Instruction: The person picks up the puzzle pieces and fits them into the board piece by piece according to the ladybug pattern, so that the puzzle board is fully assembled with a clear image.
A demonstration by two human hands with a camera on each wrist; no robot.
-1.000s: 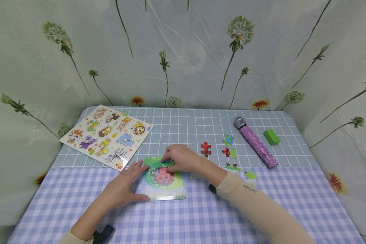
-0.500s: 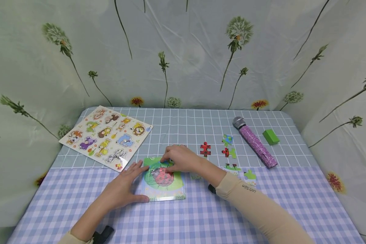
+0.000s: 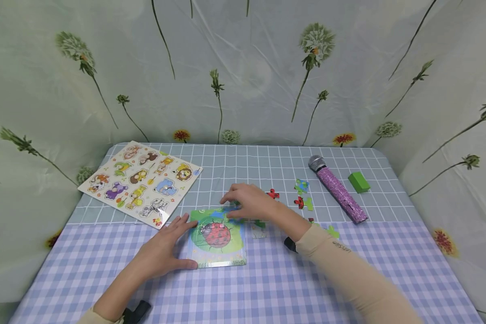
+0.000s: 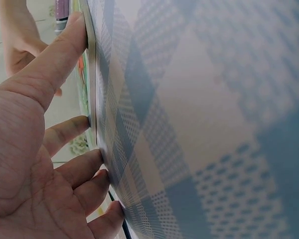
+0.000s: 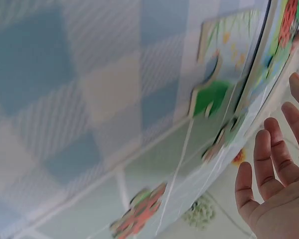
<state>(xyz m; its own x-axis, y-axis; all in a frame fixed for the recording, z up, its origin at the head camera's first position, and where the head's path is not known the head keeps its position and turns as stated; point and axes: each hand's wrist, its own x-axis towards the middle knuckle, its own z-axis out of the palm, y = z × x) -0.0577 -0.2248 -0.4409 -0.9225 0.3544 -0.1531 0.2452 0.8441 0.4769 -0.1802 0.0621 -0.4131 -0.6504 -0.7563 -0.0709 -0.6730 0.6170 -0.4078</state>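
A ladybug jigsaw puzzle board lies on the checked tablecloth in front of me. My left hand rests at its left side, thumb at the lower left corner and fingers along the edge; the left wrist view shows these fingers mostly straight. Over the board's upper right corner hovers my right hand, its fingers spread and loosely bent with nothing between them in the right wrist view. Close by it lie a red jigsaw piece and a pale jigsaw piece with grass. The right hand hides part of the board's top right.
Further right lie a blue and green piece, a red and green piece and a green piece. Beyond them are a glittery pink microphone and a green block. An animal puzzle board lies at the back left.
My right hand has lifted off the ladybug and moved up and right, uncovering more of the board and the pieces beside it. The left hand stays where it was.
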